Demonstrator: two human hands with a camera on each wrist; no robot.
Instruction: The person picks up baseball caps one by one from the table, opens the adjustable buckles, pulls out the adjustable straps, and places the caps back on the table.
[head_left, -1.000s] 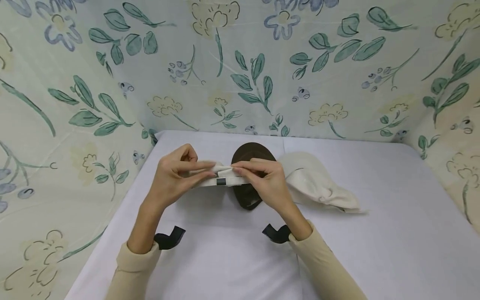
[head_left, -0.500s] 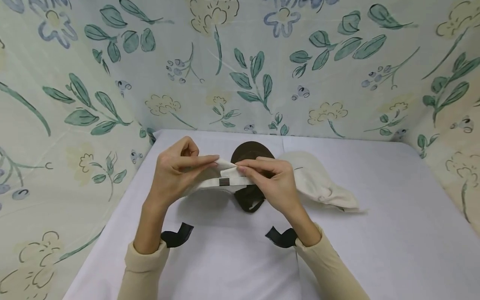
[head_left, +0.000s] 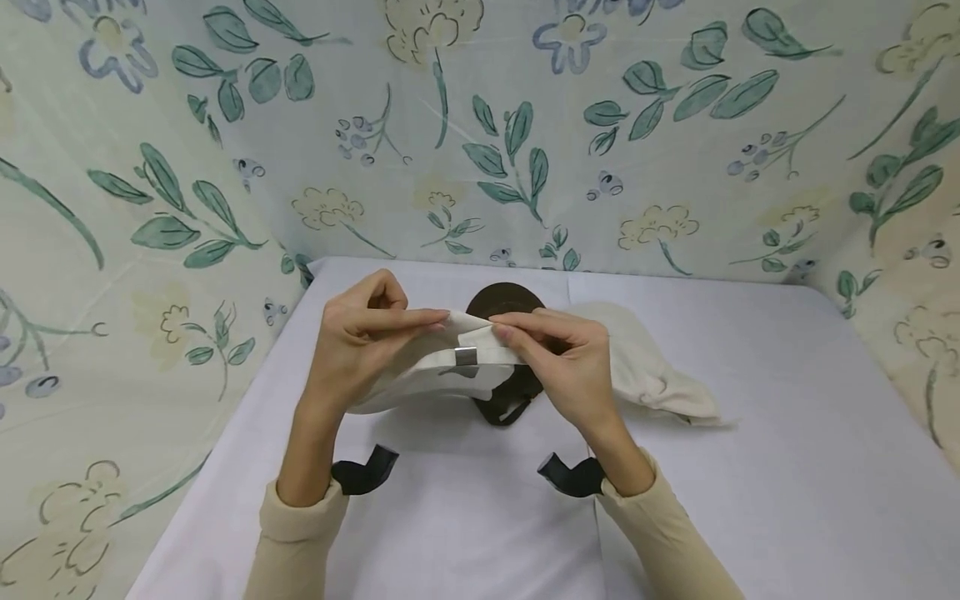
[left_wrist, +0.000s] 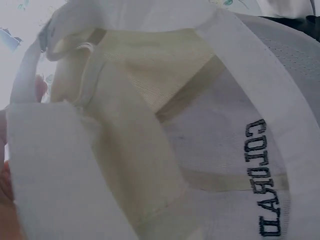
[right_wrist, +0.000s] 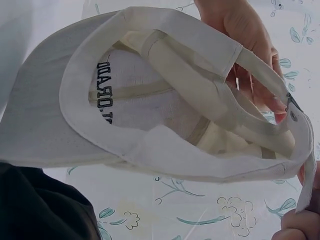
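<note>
Both hands hold a white baseball cap (head_left: 405,387) up above the table, its underside and brim facing the person. My left hand (head_left: 352,342) pinches the cap's back strap beside the opening. My right hand (head_left: 562,358) pinches the loose strap end between thumb and forefinger. A metal buckle (head_left: 466,356) sits on the strap between the hands. The right wrist view shows the cap's inside, the pale brim (right_wrist: 45,105) and the strap end (right_wrist: 306,195) in the fingers. Dark embroidered lettering (left_wrist: 261,180) shows through inside the crown in the left wrist view.
A dark brown cap (head_left: 504,296) lies on the white-covered table (head_left: 480,517), partly behind the held cap and right hand. To its right lies another off-white cap (head_left: 645,367), crumpled. A floral curtain (head_left: 420,167) encloses the back and sides.
Both hands have shifted to the right with the white cap, which has tilted so more of its underside shows. The buckle moved right with it. The caps on the table have not moved.
</note>
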